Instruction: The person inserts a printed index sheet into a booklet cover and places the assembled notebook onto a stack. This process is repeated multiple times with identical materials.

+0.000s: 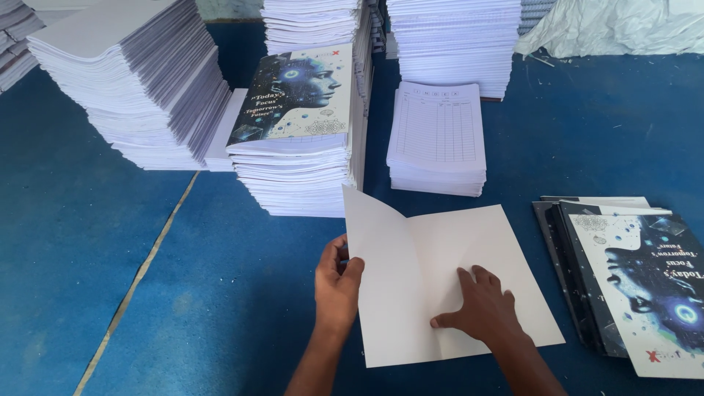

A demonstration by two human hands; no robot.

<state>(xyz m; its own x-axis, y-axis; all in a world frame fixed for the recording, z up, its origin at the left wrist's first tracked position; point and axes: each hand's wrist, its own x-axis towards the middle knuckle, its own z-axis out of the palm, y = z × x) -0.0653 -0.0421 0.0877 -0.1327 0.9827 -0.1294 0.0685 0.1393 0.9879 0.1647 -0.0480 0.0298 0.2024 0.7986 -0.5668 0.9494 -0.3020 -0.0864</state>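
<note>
A white folded cover sheet lies open on the blue floor covering, blank inside up. My left hand pinches its left flap at the outer edge, and that flap is lifted off the floor. My right hand lies flat, fingers spread, pressing on the right half just beside the centre fold.
A pile of printed covers with a blue face design lies at the right. Behind stand a stack with a printed cover on top, a short stack of ruled table sheets, tall white paper stacks, and crumpled white sheeting.
</note>
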